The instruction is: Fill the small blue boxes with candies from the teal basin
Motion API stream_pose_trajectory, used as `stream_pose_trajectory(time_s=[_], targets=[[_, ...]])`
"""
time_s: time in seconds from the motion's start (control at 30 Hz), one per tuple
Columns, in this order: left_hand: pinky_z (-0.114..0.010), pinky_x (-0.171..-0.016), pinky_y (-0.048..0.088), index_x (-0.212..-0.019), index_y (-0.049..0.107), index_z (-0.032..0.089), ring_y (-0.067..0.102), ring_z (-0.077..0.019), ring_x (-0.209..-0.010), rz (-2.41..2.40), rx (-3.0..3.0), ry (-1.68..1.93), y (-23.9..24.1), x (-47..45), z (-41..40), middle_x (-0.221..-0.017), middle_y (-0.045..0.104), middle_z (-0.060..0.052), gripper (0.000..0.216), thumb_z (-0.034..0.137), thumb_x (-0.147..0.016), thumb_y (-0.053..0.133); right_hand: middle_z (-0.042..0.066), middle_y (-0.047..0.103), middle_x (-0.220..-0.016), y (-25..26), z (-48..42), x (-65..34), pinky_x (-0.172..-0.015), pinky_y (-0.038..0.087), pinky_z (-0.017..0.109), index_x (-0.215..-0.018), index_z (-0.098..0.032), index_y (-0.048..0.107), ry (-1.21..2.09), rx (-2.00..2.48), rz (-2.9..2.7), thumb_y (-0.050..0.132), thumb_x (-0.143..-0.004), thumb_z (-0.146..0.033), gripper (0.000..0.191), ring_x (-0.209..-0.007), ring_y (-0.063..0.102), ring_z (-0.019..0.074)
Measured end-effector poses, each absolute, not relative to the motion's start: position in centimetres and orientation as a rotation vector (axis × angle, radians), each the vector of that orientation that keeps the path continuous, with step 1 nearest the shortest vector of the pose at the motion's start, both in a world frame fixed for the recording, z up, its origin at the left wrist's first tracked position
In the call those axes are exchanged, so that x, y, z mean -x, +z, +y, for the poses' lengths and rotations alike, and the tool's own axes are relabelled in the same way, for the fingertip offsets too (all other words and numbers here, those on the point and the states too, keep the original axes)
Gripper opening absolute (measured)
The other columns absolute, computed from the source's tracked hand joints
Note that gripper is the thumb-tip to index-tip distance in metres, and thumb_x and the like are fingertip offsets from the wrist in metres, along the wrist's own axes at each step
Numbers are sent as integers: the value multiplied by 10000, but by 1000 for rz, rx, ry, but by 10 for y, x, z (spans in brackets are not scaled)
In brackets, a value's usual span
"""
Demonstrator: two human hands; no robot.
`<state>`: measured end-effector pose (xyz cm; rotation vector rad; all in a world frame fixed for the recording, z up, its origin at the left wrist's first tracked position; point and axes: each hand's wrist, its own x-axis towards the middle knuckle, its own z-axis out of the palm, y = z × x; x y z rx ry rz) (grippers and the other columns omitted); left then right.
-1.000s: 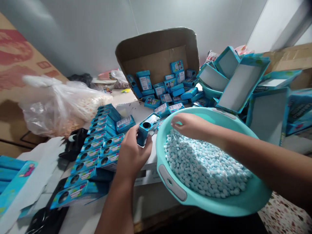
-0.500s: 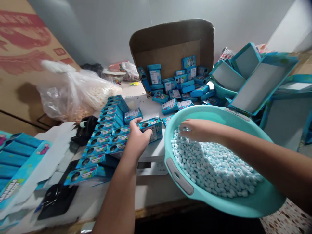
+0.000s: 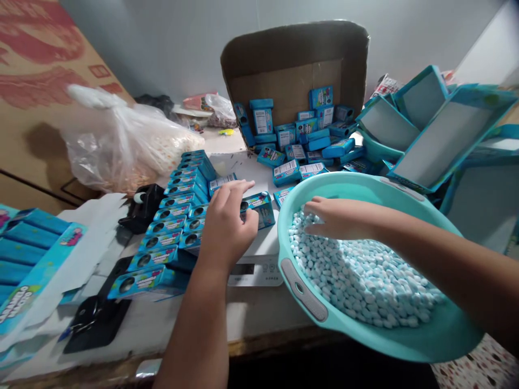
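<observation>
My left hand (image 3: 225, 221) lies over the left end of a small blue box (image 3: 263, 208) with a round window, and its fingers curl on it. The box rests flat on a white scale (image 3: 259, 265). My right hand (image 3: 336, 219) reaches into a teal basin (image 3: 302, 292) at the right. Its fingers are bunched together, tips down in the pale blue and white candies (image 3: 365, 275) that fill the basin. Rows of the same small boxes (image 3: 174, 216) lie just left of my left hand.
An open cardboard carton (image 3: 292, 59) at the back spills several small blue boxes. Empty blue display trays (image 3: 438, 135) pile up at the right. At the left are a plastic bag (image 3: 121, 146), a black tool (image 3: 141, 205) and flat blue cartons (image 3: 28, 270).
My left hand has brought the small box down from an upright hold beside the basin and laid it flat on the scale. My right hand stayed in the candies.
</observation>
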<state>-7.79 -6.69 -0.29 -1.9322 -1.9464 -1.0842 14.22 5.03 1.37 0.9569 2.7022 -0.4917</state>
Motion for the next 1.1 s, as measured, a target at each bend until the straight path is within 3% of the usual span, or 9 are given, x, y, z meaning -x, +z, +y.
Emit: stream_pose_trajectory(time_s=[0.23, 0.4, 0.8, 1.1], targets=[[-428, -1119, 406, -1427, 446, 182, 521, -259, -1261, -1911, 2009, -911, -9, 81, -65, -1303, 583, -113, 642, 73, -797, 502, 106, 626, -1079, 14, 48, -144, -641, 373, 334, -1036, -208, 631, -512, -788, 2717, 572, -894, -435, 273, -824, 607, 225], [-425, -1140, 384, -1398, 478, 197, 501, -251, -1289, -1938, 2062, -897, -4, 82, -68, -1327, 576, -99, 585, 98, -821, 496, 75, 671, -927, 16, 46, -144, -610, 357, 324, -940, -216, 609, -567, -782, 2657, 581, -872, -356, 159, -736, 565, 195], [-454, -1126, 400, -1354, 532, 176, 513, -264, -1277, -1856, 2134, -864, -3, 80, -67, -1323, 589, -111, 472, 185, -883, 518, 42, 652, -943, 11, 51, -144, -601, 340, 293, -979, -230, 577, -558, -746, 2587, 544, -857, -344, 170, -718, 522, 170], [-480, -1128, 391, -1372, 524, 171, 502, -281, -1299, -1862, 2131, -832, -3, 81, -68, -1361, 579, -120, 472, 223, -903, 516, 31, 656, -864, 12, 48, -140, -597, 334, 295, -862, -215, 600, -585, -766, 2579, 544, -837, -253, 73, -689, 514, 159]])
